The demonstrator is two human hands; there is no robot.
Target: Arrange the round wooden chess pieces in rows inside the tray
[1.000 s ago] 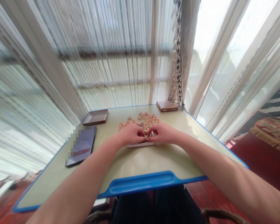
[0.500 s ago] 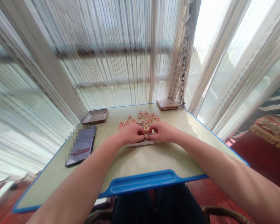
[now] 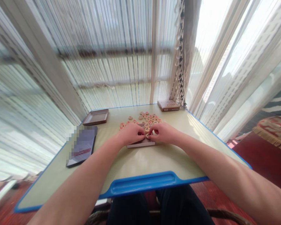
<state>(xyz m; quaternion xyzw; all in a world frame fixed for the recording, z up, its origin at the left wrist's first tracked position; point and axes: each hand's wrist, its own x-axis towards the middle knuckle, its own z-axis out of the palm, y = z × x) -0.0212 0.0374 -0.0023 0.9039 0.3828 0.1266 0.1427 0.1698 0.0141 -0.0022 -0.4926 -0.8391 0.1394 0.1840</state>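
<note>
The left hand (image 3: 132,132) and the right hand (image 3: 165,132) face each other over a shallow open box (image 3: 140,145), their fingertips close together. A round game piece (image 3: 147,136) with a dark character on its face sits between them, inside the box, with the right fingertips at its right edge and the left fingertips just beside its left edge. Each grip is narrow, thumb and forefinger curled towards each other; the piece is small and partly covered, so I cannot tell whether either grip is pinching it or only resting against it. Just beyond the grip, two more pieces (image 3: 147,127) stand in a line, one behind the other, also in the box. Farther out, past the right grip, lies a loose cluster of pieces (image 3: 153,118) with red and dark characters, while a smaller group of red-marked pieces (image 3: 122,125) lies beyond the left hand and a lone piece (image 3: 130,117) rests behind that. Well away from the grip, a closed box (image 3: 168,106) lies far to the right, an empty tray (image 3: 97,117) far to the left, and a dark tablet (image 3: 84,145) nearer on the left, all on the pale, blue-edged surface (image 3: 152,161).
</note>
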